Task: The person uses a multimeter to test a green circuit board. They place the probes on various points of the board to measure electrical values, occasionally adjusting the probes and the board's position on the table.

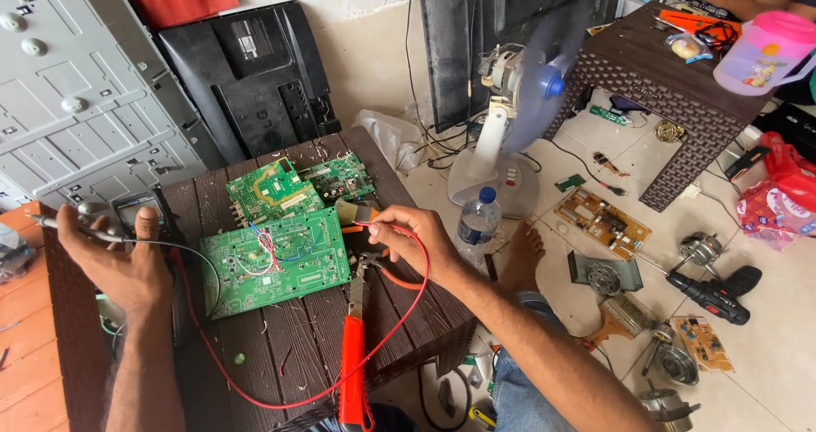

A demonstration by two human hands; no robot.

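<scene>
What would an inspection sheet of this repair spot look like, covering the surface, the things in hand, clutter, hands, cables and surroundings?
Surface: dark brown slatted table, scuffed.
Job's things: large green circuit board lying flat; two smaller green boards behind it.
Clutter: red-handled tool by the table's front edge.
Hands: left hand holds a black probe; right hand pinches the red lead at the board's right edge.
Cables: red lead loops across the table; black lead runs from the left hand.
Surroundings: fan, water bottle, drill and motor parts on the tiled floor.

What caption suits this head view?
Left hand holds a black probe, right hand a red lead, over green circuit boards.
</scene>
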